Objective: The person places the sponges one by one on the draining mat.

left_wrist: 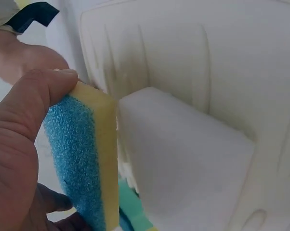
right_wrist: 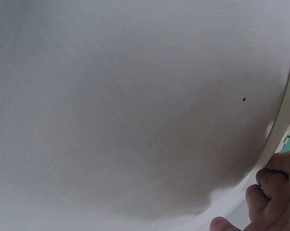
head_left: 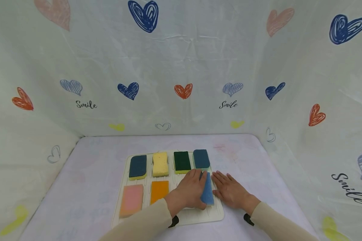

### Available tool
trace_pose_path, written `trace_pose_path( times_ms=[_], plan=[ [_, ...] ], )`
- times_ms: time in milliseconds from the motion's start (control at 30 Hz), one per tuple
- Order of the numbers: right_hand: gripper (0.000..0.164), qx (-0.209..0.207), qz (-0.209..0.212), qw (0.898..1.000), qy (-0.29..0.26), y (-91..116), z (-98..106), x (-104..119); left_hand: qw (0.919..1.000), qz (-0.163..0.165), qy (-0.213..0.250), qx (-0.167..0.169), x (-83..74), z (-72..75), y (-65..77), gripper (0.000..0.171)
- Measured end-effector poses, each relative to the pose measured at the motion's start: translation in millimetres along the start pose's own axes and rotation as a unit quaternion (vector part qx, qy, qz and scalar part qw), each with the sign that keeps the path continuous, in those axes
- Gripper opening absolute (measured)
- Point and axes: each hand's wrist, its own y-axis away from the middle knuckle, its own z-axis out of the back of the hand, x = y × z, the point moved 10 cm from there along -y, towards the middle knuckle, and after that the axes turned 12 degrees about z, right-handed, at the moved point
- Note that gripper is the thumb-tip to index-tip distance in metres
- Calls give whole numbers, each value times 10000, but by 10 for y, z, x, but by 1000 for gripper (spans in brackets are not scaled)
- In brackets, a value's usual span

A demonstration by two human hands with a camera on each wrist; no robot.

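In the head view my left hand point(head_left: 188, 190) grips a blue-and-yellow sponge point(head_left: 208, 190) at the right end of the tray's near row. The left wrist view shows the sponge point(left_wrist: 87, 154) on edge between thumb and fingers, its blue scrub face towards the palm. Beside it a white sponge point(left_wrist: 183, 159) lies in the tray; in the head view my left hand mostly covers it. My right hand point(head_left: 230, 190) rests by the right rim of the cream tray point(head_left: 199, 218), fingertips at the edge, holding nothing. The right wrist view shows its fingers point(right_wrist: 270, 195) against that rim.
The far row holds a dark blue sponge point(head_left: 137, 166), a yellow sponge point(head_left: 160, 164), a dark green sponge point(head_left: 182, 161) and another dark blue sponge point(head_left: 201, 158). In the near row are a pink sponge point(head_left: 131, 199) and an orange sponge point(head_left: 159, 191). A pale cloth point(head_left: 84, 174) covers the table.
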Motion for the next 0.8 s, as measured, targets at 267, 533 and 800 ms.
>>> trace_pose_path(
  times_ms=[267, 533, 800],
  plan=[
    [65, -31, -17, 10000, 88, -6, 2, -3, 9998, 66, -60, 157, -33, -179, -98, 113],
    [64, 88, -60, 9996, 272, -28, -16, -14, 9994, 102, -123, 323, -87, -310, -176, 115],
    [61, 163, -139, 9995, 215, -27, -47, -13, 9991, 146, -131, 381, -104, -327, -205, 115]
  ],
)
